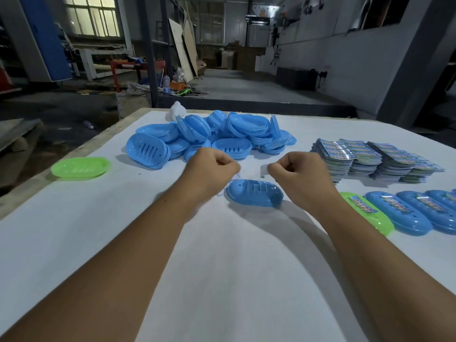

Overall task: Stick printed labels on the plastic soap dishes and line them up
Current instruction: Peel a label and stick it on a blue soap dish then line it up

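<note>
A blue soap dish [254,195] lies upside down on the white table [222,280], just below and between both hands. The left hand [209,169] is curled; whether it pinches anything cannot be told. The right hand [298,169] pinches a small white strip [264,171]. Right of it lie a labelled row [404,213] and label stacks [375,159]; beyond, a blue pile [209,137].
</note>
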